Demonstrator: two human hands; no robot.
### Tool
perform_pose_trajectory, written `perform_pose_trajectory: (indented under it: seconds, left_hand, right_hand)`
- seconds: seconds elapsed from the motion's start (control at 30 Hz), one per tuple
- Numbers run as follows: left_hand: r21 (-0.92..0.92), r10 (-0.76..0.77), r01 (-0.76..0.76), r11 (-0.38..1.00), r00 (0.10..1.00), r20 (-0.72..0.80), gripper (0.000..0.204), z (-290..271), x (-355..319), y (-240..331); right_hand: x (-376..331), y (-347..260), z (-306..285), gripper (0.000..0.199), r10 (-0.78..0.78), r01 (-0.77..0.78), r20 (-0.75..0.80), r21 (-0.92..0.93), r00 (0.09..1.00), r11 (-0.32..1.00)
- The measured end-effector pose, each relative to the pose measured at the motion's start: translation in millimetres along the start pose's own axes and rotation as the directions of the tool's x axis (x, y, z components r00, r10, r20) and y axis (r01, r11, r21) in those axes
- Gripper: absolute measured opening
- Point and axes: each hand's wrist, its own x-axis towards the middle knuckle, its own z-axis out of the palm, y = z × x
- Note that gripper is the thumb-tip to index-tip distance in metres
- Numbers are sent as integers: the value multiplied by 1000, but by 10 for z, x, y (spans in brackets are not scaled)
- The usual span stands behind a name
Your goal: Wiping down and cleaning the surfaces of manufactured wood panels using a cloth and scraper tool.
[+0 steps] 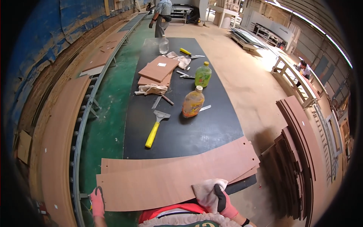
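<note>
A long reddish-brown wooden panel [159,185] lies tilted across the near end of the dark table, over another panel [126,165]. My left hand [97,203], in a pink glove with dark fingertips, is closed on the panel's left end. In my right hand [225,205], gloved the same way, is a whitish cloth [208,191], which rests against the panel's near edge toward the right. Beyond the panels lies a scraper [152,134] with a yellow handle. Past it stand a brownish-orange bottle [193,103] and a green bottle [203,75].
The dark table [181,140] also holds smaller stacked boards [157,68], rags [151,89], a clear bottle [163,45] and another yellow-handled tool [185,51]. A roller conveyor [77,151] runs along the left. Stacked panels [302,128] stand right. A person [163,17] is beyond the table.
</note>
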Motion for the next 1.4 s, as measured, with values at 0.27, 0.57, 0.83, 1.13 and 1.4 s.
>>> perform_pose_trajectory:
  seconds: [0.27, 0.57, 0.83, 1.13, 1.4]
  left_hand:
    - [437, 385, -381, 815, 919, 83, 28, 299, 283, 1273]
    - [511, 348, -748, 423, 655, 671, 55, 2496, 876, 2096]
    - [506, 486, -734, 453, 679, 550, 45, 3074, 1409, 2438]
    - [391, 595, -775, 497, 632, 497, 49, 1426, 1239, 1981]
    - [577, 380, -703, 416, 711, 592, 49, -250, 606, -354]
  right_hand:
    - [91, 6, 155, 37, -108, 101, -103, -68, 989, 993]
    - [27, -78, 340, 39, -26, 28, -212, 4, 977, 1000]
    - [-25, -267, 652, 44, 132, -94, -99, 314, 986, 945]
    - [88, -410, 628, 32, 66, -16, -187, 256, 980, 967]
    - [317, -623, 673, 31, 15, -8, -24, 242, 1000, 970]
